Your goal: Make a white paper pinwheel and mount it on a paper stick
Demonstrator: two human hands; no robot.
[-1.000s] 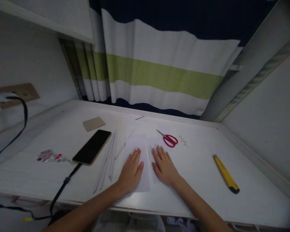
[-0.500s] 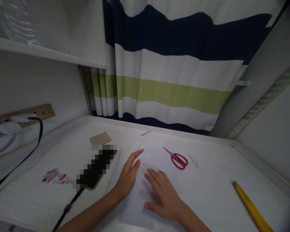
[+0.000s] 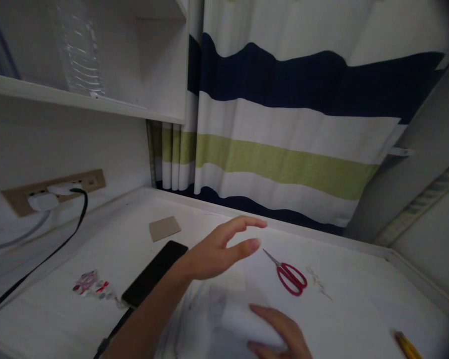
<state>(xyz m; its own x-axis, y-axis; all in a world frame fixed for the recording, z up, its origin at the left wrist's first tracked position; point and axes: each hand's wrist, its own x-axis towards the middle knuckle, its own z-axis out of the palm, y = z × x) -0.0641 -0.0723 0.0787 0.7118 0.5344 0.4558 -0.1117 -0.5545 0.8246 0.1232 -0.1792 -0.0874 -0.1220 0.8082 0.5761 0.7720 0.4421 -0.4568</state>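
Observation:
My left hand [image 3: 222,252] hovers above the desk, thumb and fingers apart, with nothing between them. Lower down, my right hand [image 3: 282,333] has thumb and fingers around the edge of a white sheet of paper [image 3: 243,321], which bends up and is smeared by motion. More white paper lies flat beneath. To the right of my left hand, red-handled scissors [image 3: 292,279] rest closed on the desk, blades pointing up and left. Thin pale sticks or scraps [image 3: 318,283] are beside them.
A black phone [image 3: 155,274] with a cable lies left, near a brown card [image 3: 164,229] and a small beaded trinket [image 3: 92,285]. A yellow cutter-like tool [image 3: 407,345] is at lower right. Plugs fill a wall socket [image 3: 56,192]. A shelf [image 3: 115,108] overhangs the left; a striped curtain [image 3: 284,159] hangs behind.
My left hand has moved right and up, across the paper. My right hand has moved down and right and now grips paper, which has lifted and bent. The view has shifted left and upward.

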